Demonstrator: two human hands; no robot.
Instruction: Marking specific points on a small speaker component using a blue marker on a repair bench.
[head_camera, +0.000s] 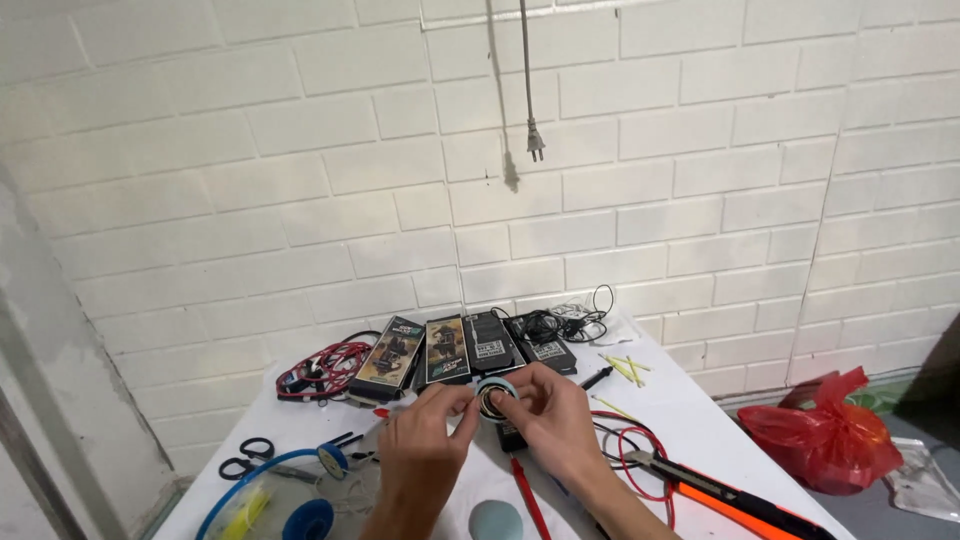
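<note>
**Both hands on a tape roll over a cluttered bench**

Left hand (425, 440) & right hand (545, 415) meet at mid-table, both pinching a small roll of tape (493, 397), pale blue w/ dark core, held up just above the white table (690, 420). L thumb and fingers are closed narrow on the roll's left edge; R fingers wrap its right side and top. Roll faces the camera, roughly upright, hole visible.

Far side of the roll, touching/near each other in a row: four flat rectangular battery packs (440, 350), dark w/ printed labels, fanned slightly. Far left of them a bundle of red & black wires (320, 372). Far right, a tangle of black cables (570, 322) against the white brick wall (250, 180). A grey power plug (535, 140) hangs on its cord down the wall, well above the table.

Right of the hands: a few yellow-green sticks (625, 368), a loose loop of red and black wire (640, 455), and near-right an orange-and-black utility knife (725, 497). Near left: black-handled scissors (250, 458), a blue ring-shaped hoop (235, 490), a blue spool (308, 520). Near centre, between the forearms, a grey-blue rounded object (497, 520), kind unclear, w/ a red probe (525, 495) beside it.

On the floor, right of the table: a red plastic bag (830, 435).
</note>
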